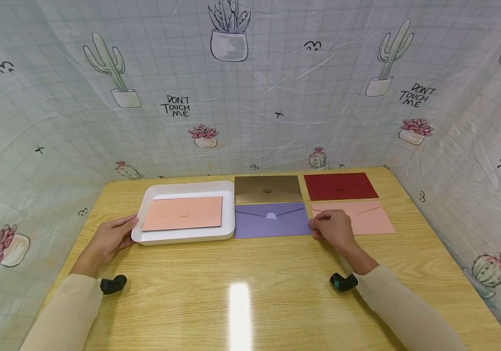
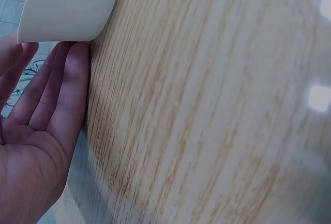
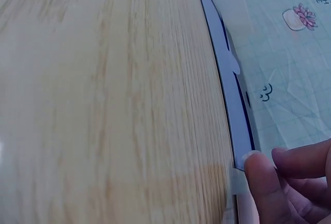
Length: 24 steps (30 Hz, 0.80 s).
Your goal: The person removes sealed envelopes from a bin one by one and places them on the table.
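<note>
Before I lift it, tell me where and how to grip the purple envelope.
Pinch the purple envelope at its near right corner, from the near right, where the right hand is. It lies flat and thin, with bare table along its near edge; the white tray and gold envelope crowd its left and far edges, so that corner looks easiest.

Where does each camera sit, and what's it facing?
Head: worn there, facing forward and down over the table; left hand, right hand and sleeves show.
Left wrist: worn there, facing the table and white tray; only the left hand shows.
Right wrist: worn there, facing the table and purple envelope; only the right hand shows.
Head and right wrist share the purple envelope.
</note>
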Each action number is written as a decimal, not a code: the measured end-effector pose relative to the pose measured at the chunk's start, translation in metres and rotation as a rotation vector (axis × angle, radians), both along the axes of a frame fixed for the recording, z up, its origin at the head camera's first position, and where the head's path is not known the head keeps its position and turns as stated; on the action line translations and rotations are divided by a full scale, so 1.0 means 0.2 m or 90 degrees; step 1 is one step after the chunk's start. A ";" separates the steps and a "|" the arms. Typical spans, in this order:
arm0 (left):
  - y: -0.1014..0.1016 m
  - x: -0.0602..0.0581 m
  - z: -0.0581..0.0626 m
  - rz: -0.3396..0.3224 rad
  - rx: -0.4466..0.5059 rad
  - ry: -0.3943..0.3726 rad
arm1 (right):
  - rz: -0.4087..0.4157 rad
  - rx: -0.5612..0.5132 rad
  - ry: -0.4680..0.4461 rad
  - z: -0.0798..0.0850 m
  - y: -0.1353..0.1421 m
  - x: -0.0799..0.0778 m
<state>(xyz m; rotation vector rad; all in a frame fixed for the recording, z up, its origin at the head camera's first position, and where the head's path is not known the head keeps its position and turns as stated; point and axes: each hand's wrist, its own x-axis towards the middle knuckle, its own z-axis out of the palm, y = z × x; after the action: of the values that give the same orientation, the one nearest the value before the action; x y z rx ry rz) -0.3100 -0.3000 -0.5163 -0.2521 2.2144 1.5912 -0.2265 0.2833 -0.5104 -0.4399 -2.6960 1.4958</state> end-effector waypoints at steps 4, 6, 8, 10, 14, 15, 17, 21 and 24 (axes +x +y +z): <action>0.00 0.00 0.01 -0.002 -0.005 -0.004 | -0.007 -0.087 -0.012 -0.01 0.00 -0.01; 0.00 0.00 0.01 -0.004 -0.007 -0.004 | -0.008 -0.121 -0.016 -0.01 0.00 -0.01; 0.00 0.00 0.01 -0.007 -0.009 -0.003 | -0.009 -0.150 -0.018 -0.02 0.00 -0.02; 0.00 0.00 0.01 -0.008 -0.010 -0.002 | -0.006 -0.174 -0.016 -0.03 0.00 -0.02; 0.00 0.00 0.00 -0.007 -0.009 -0.004 | -0.002 -0.220 -0.010 -0.02 -0.02 -0.02; 0.00 0.00 0.00 -0.006 -0.008 -0.004 | 0.001 -0.225 -0.008 -0.03 -0.02 -0.02; 0.00 0.00 0.00 -0.004 -0.006 -0.005 | 0.007 -0.238 -0.003 -0.02 -0.02 -0.02; 0.00 0.00 0.01 -0.003 -0.004 -0.004 | 0.018 -0.253 0.007 -0.02 -0.04 -0.02; 0.00 0.00 0.01 -0.003 -0.003 -0.003 | 0.024 -0.259 0.011 -0.02 -0.05 -0.02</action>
<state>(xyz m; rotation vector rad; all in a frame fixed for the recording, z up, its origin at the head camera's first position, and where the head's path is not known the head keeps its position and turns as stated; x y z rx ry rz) -0.3090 -0.3001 -0.5153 -0.2504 2.2138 1.5821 -0.2301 0.2733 -0.5141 -0.3829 -2.3908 2.0532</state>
